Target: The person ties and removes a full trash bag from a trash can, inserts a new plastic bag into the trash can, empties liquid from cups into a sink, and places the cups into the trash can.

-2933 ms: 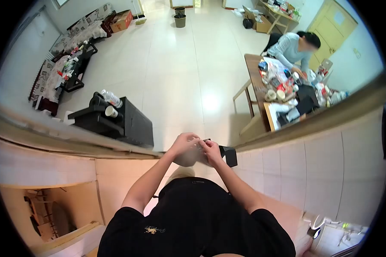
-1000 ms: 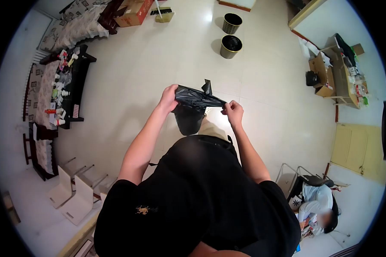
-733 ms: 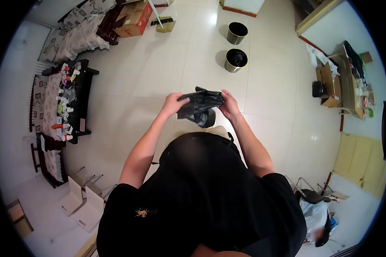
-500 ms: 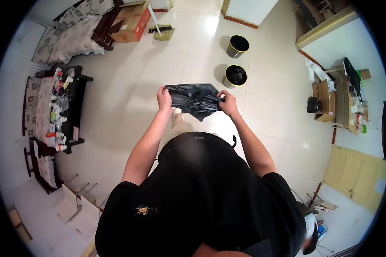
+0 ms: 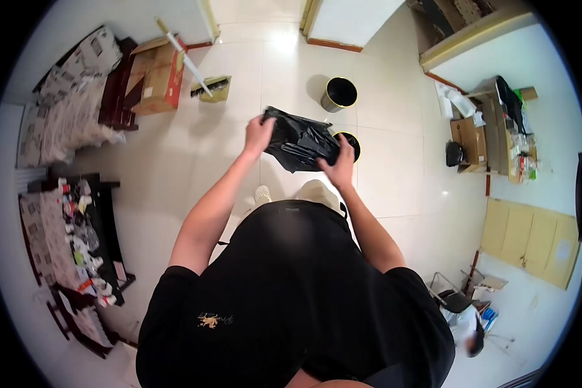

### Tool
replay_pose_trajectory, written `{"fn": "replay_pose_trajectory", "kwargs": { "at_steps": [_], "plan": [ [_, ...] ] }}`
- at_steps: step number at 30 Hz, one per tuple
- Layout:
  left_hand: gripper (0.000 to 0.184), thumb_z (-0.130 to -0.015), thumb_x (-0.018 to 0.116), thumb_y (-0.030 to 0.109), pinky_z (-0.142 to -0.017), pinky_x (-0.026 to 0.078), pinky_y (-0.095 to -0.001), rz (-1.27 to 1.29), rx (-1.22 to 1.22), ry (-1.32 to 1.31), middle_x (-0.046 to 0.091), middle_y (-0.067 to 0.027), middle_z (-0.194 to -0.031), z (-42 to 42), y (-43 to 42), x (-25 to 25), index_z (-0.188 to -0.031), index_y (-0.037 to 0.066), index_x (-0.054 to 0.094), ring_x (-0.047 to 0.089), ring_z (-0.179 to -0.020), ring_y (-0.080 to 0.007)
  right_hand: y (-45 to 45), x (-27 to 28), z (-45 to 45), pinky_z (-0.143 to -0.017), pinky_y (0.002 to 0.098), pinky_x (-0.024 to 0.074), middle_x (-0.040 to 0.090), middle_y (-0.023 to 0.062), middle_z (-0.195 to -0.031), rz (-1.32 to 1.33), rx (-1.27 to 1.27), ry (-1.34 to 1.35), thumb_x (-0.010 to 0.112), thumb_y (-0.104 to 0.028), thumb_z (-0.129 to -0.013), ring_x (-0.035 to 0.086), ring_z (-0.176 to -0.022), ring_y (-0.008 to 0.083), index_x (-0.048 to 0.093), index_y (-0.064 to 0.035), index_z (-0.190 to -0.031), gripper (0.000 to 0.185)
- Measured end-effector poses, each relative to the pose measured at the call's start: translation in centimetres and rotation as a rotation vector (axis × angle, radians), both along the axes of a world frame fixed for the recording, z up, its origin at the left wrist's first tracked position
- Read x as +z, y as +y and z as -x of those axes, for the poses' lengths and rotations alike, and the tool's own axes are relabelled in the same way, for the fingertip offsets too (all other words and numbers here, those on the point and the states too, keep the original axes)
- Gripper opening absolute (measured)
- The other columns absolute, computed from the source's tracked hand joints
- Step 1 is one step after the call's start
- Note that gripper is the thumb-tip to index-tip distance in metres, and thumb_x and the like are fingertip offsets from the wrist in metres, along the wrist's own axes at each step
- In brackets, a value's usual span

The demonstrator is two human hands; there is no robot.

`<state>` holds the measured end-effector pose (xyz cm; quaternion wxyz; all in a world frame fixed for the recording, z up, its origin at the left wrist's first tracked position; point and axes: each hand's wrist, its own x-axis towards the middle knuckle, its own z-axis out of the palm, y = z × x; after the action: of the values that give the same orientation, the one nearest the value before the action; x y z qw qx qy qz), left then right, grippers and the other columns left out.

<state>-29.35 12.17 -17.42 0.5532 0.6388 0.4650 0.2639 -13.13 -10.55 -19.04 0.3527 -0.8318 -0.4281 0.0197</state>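
A crumpled black plastic bag (image 5: 297, 141) is stretched between my two hands in front of my body. My left hand (image 5: 258, 136) is closed on its upper left corner. At the bag's right edge, my right hand (image 5: 341, 165) holds it with thumb and fingers somewhat apart. The bag's near right part partly covers a dark bin with a yellow rim (image 5: 354, 147). Farther off on the floor stands a second such bin (image 5: 339, 95), its opening facing up.
A broom with dustpan (image 5: 211, 89) stands near a cardboard box (image 5: 158, 77) at upper left. To the left, a black table (image 5: 113, 226) bears many small items. Cartons and a shelf (image 5: 498, 139) line the right wall. A chair (image 5: 456, 301) is at lower right.
The bag has tilted, with its right side lower, and moved toward the bins. My right hand's fingers have spread wider on it. The view has shifted, and the nearer bin is now partly hidden.
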Motion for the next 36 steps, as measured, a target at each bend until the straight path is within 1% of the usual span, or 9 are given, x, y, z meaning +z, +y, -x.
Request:
{"fn": "replay_pose_trajectory", "kwargs": {
  "at_steps": [3,7,10,17,22,27,30,34,36],
  "plan": [
    [0.037,-0.086,0.067,0.028,-0.077,0.054,-0.0359,0.000,-0.339,0.044,0.073,-0.0204,-0.090,-5.8,2.0,0.9,-0.103,-0.004,0.071,0.072,-0.084,-0.0281,8.3,2.6,0.4,-0.100,0.0475,0.0427,0.057,0.0168,-0.124,0.011,0.101,-0.048,0.085,-0.038,-0.069,0.053,-0.116,0.0375,0.048,-0.0085,-0.141,0.086],
    [0.034,-0.079,0.074,0.017,-0.074,0.054,-0.0366,-0.190,-0.688,0.122,0.071,-0.0192,-0.089,-11.2,7.0,2.9,-0.110,0.006,0.069,0.071,-0.082,-0.0289,17.0,-1.5,-6.2,-0.089,0.0452,0.0502,0.067,0.0189,-0.105,-0.103,-0.045,0.380,0.071,-0.009,-0.075,0.064,-0.100,0.0387,0.058,-0.0079,-0.125,0.051],
    [0.036,-0.076,0.074,0.011,-0.066,0.051,-0.0388,-0.341,-0.699,0.446,0.065,-0.0170,-0.075,-13.4,11.6,3.3,-0.111,0.011,0.068,0.066,-0.070,-0.0319,19.2,-2.5,-11.5,-0.083,0.0454,0.0523,0.068,0.0233,-0.095,-0.119,-0.097,0.533,0.056,0.002,-0.072,0.066,-0.089,0.0417,0.062,-0.0043,-0.111,0.040],
    [0.048,-0.072,0.066,-0.006,-0.080,0.050,-0.0447,-0.569,-0.480,0.505,0.064,-0.0180,-0.100,-17.4,24.2,-6.4,-0.115,0.012,0.064,0.063,-0.093,-0.0362,20.3,-7.3,-21.0,-0.083,0.0467,0.0525,0.068,0.0264,-0.092,-0.082,-0.350,0.481,0.048,0.002,-0.074,0.066,-0.091,0.0460,0.066,-0.0054,-0.105,0.037],
    [0.027,-0.092,0.051,0.007,-0.082,0.057,-0.0526,0.656,-0.274,0.494,0.067,-0.0135,-0.105,-25.4,30.1,-12.5,-0.116,0.001,0.062,0.066,-0.099,-0.0320,17.4,-12.8,-24.5,-0.063,0.0337,0.0534,0.071,0.0125,-0.087,-0.051,-0.797,0.884,0.052,-0.002,-0.082,0.067,-0.071,0.0212,0.070,-0.0067,-0.111,0.034],
    [0.033,-0.098,0.052,0.017,-0.091,0.052,-0.0379,0.625,-0.818,0.180,0.068,-0.0112,-0.107,-43.5,32.3,-16.1,-0.121,-0.004,0.062,0.065,-0.101,-0.0236,14.7,-14.7,-31.2,-0.067,0.0377,0.0510,0.067,0.0098,-0.085,-0.492,-1.054,1.336,0.059,-0.012,-0.087,0.062,-0.077,0.0200,0.070,0.0041,-0.097,0.021],
    [0.038,-0.105,0.049,0.025,-0.096,0.047,-0.0346,0.322,-0.866,-0.174,0.071,-0.0114,-0.113,-58.3,29.4,-4.7,-0.125,-0.003,0.064,0.063,-0.110,-0.0200,14.5,-2.6,-40.2,-0.061,0.0406,0.0444,0.062,0.0076,-0.079,-0.411,-1.037,0.720,0.057,-0.018,-0.092,0.053,-0.072,0.0175,0.066,0.0025,-0.091,0.023],
    [0.016,-0.095,0.052,0.007,-0.076,0.052,-0.0341,-0.455,-0.822,-0.707,0.072,-0.0114,-0.085,-63.7,27.1,18.2,-0.100,0.000,0.065,0.068,-0.078,-0.0259,19.3,20.0,-43.2,-0.067,0.0341,0.0488,0.065,0.0081,-0.080,-0.504,-1.104,-0.066,0.057,-0.011,-0.091,0.058,-0.072,0.0148,0.070,-0.0002,-0.097,0.018],
    [0.014,-0.089,0.055,0.000,-0.071,0.051,-0.0349,-0.502,-0.752,-0.978,0.071,-0.0111,-0.084,-63.1,27.1,20.9,-0.100,0.003,0.065,0.066,-0.073,-0.0251,20.8,22.5,-40.9,-0.072,0.0319,0.0518,0.067,0.0103,-0.083,-0.547,-0.951,-0.543,0.059,-0.004,-0.088,0.064,-0.075,0.0208,0.072,-0.0029,-0.104,0.021]
  ]
}}
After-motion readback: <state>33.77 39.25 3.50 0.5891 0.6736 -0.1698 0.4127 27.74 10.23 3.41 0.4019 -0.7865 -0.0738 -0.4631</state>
